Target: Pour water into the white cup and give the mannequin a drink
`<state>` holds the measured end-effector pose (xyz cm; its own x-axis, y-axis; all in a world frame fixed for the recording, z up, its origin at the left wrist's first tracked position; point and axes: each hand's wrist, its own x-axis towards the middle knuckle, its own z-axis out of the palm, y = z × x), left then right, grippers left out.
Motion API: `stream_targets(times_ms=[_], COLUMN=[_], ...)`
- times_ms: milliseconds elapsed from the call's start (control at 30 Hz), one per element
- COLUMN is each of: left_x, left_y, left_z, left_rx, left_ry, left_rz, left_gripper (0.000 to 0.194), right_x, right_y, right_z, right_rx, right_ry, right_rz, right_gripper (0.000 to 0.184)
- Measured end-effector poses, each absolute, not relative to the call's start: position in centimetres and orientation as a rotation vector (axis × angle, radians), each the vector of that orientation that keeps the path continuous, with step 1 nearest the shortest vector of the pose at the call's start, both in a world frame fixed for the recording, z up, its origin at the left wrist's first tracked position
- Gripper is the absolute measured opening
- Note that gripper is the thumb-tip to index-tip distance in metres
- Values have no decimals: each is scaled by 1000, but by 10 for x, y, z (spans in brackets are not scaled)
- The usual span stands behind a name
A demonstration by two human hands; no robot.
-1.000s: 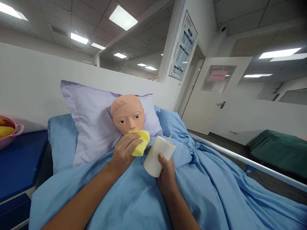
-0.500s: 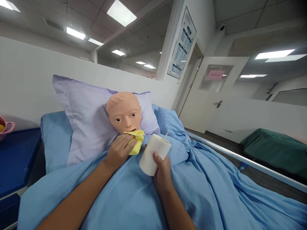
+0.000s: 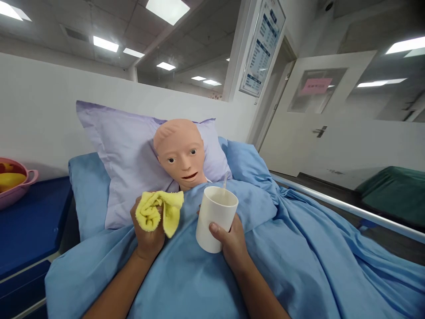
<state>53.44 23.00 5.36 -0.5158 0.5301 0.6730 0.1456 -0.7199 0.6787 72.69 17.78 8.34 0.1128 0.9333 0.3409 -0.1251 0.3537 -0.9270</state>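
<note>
A bunched yellow towel (image 3: 171, 212) is gripped in my left hand (image 3: 149, 241), held above the blue quilt and apart from the manikin's face. My right hand (image 3: 234, 243) is wrapped round a white cup (image 3: 215, 221), its thumb on the near side. The cup stands nearly upright in the grip, and a clear straw (image 3: 225, 181) sticks out past its far rim. Behind both hands, the manikin head (image 3: 181, 148) rests on a lilac pillow (image 3: 122, 155) with its mouth slightly open. The blue quilt (image 3: 186, 274) covers the manikin up to the neck.
On the left, a pink basin (image 3: 20, 190) with yellow and red things in it sits on a dark blue cabinet top (image 3: 29, 226). A metal bed rail (image 3: 348, 210) runs along the right side. Beyond it are a green-covered shape (image 3: 395, 190) and a door (image 3: 308, 106).
My left hand has drawn the towel away from the manikin's mouth, down and to the left, turning it over. The cup has tilted to a more upright position. The view has shifted slightly.
</note>
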Motion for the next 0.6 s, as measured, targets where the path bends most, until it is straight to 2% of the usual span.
stream_targets(times_ms=[233,600], left_x=[525,525], left_y=[220,218], left_z=[47,48], left_rx=[1144,1036], left_ry=[1170,1179], left_rz=[2297,2191], left_gripper=[36,43], right_x=[722,720], right_y=[174,175], right_z=[87,88], right_rx=[-922,-949], right_ry=[-1252,-1360], right_rz=[998,1081], right_gripper=[66,68])
